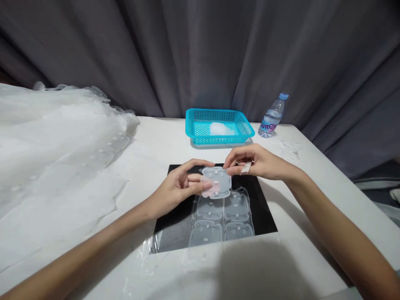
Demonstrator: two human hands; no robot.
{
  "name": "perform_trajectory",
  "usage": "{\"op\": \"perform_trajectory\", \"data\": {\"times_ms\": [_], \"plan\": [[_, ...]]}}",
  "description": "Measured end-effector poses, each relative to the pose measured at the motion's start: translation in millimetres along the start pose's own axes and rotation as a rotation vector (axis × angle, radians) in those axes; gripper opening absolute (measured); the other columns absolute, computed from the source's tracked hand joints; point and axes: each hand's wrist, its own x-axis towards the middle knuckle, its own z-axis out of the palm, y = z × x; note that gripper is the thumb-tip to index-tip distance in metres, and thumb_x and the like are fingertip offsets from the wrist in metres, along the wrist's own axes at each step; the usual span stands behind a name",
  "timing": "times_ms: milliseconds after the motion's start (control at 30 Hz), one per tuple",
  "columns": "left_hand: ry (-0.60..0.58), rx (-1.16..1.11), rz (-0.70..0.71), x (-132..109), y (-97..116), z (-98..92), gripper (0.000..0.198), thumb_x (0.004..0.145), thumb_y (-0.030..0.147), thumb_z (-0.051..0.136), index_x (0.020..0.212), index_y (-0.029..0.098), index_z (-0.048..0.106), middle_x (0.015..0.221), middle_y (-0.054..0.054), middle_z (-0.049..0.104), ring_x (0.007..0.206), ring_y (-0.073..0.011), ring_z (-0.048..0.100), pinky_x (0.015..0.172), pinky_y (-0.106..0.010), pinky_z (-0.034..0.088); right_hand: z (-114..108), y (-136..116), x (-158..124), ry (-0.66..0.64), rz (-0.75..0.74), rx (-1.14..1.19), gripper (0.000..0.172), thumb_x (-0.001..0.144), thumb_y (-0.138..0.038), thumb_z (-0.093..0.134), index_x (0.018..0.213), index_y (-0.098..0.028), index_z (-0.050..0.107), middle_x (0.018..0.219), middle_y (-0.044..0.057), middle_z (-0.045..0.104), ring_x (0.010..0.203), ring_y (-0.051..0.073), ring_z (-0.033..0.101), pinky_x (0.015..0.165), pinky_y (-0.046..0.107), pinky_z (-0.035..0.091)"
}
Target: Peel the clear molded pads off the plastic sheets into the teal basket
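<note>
Between thumb and fingers, my left hand [179, 183] holds a translucent rounded plastic piece [217, 182] with small raised dots and slots. My right hand [254, 161] pinches the upper right edge of that same piece; one of its fingers wears a strip of white tape [246, 168]. Below both hands, a clear sheet of joined pieces [237, 208] with the same outline lies partly over a black mat [265, 216]. The held piece covers part of this sheet.
A large heap of translucent sheets [56, 146] fills the table's left side. Behind my hands stands a blue perforated basket [218, 138] with white material inside. A water bottle [272, 118] stands to its right, near some clear scraps [289, 149]. Grey curtains [206, 50] hang behind the table.
</note>
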Motion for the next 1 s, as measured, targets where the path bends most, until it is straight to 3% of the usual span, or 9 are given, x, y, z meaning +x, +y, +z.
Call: {"op": "perform_trajectory", "data": {"times_ms": [133,233,367,500,600,700,833,933,1000], "plan": [[0.030,0.059,0.030,3,-15,0.1,0.053,0.100,0.037,0.069,0.144,0.022,0.044,0.100,-0.007,0.080,0.096,-0.0207,0.078,0.091,-0.035,0.059,-4,13,3,-0.004,-0.016,-0.015,0.015,0.084,-0.029,0.080,0.090,-0.017,0.073,0.083,0.002,0.073,0.075,0.014,0.063,0.068,0.027,0.046],[0.037,0.298,0.102,-1,-24,0.6,0.054,0.101,0.042,0.067,0.146,0.026,0.042,0.117,-0.009,0.075,0.115,-0.0245,0.071,0.103,-0.043,0.053,-13,19,7,0.075,-0.013,-0.031,0.017,0.083,-0.032,0.080,0.086,-0.017,0.072,0.081,0.001,0.071,0.073,0.013,0.062,0.068,0.027,0.046],[-0.227,0.824,0.221,-12,-25,1.7,0.068,0.089,0.056,0.078,0.147,0.031,0.053,0.151,-0.011,0.059,0.138,-0.0329,0.056,0.118,-0.051,0.041,-35,21,24,0.217,-0.033,-0.029,0.019,0.083,-0.033,0.079,0.087,-0.017,0.071,0.083,0.002,0.071,0.078,0.016,0.064,0.072,0.029,0.049],[-0.359,1.176,0.321,-19,-24,4.8,0.071,0.096,0.067,0.062,0.156,0.033,0.049,0.167,-0.011,0.044,0.148,-0.0369,0.047,0.121,-0.055,0.037,-64,30,60,0.394,-0.094,-0.136,0.014,0.084,-0.029,0.075,0.089,-0.017,0.070,0.083,0.003,0.070,0.081,0.017,0.065,0.079,0.032,0.052],[-0.335,1.321,0.333,-22,-24,6.6,0.074,0.098,0.072,0.053,0.159,0.031,0.046,0.169,-0.012,0.040,0.148,-0.0379,0.048,0.118,-0.055,0.040,-80,45,87,0.560,0.045,-0.415,0.011,0.091,-0.026,0.066,0.095,-0.017,0.071,0.089,0.005,0.071,0.087,0.021,0.067,0.084,0.036,0.053],[-0.263,1.442,0.330,-26,-25,5.5,0.077,0.099,0.075,0.047,0.160,0.029,0.045,0.169,-0.016,0.039,0.147,-0.0392,0.050,0.115,-0.056,0.043,-85,56,96,0.724,0.186,-0.658,0.022,0.095,-0.024,0.058,0.110,-0.018,0.073,0.110,0.012,0.070,0.103,0.030,0.066,0.094,0.047,0.051],[-0.130,1.534,0.364,-31,-29,-1.6,0.075,0.099,0.075,0.046,0.159,0.029,0.049,0.166,-0.018,0.043,0.144,-0.0409,0.053,0.110,-0.056,0.046,-68,57,65,0.804,0.099,-0.688,0.039,0.107,-0.040,0.041,0.108,-0.018,0.074,0.115,0.015,0.066,0.112,0.033,0.063,0.102,0.050,0.047],[-0.048,1.581,0.374,-34,-32,-8.8,0.073,0.100,0.073,0.046,0.157,0.028,0.051,0.165,-0.020,0.044,0.141,-0.0416,0.055,0.109,-0.056,0.046,-39,50,19,0.737,-0.053,-0.478,0.066,0.108,-0.065,0.024,0.102,-0.021,0.073,0.103,0.010,0.068,0.106,0.026,0.065,0.103,0.043,0.049],[-0.007,1.612,0.372,-35,-30,-12.2,0.072,0.100,0.073,0.046,0.156,0.028,0.053,0.165,-0.020,0.044,0.141,-0.0422,0.055,0.109,-0.057,0.046,-16,46,-13,0.639,-0.021,-0.265,0.076,0.105,-0.074,0.019,0.103,-0.020,0.072,0.098,0.008,0.068,0.091,0.022,0.068,0.091,0.037,0.054]]}}
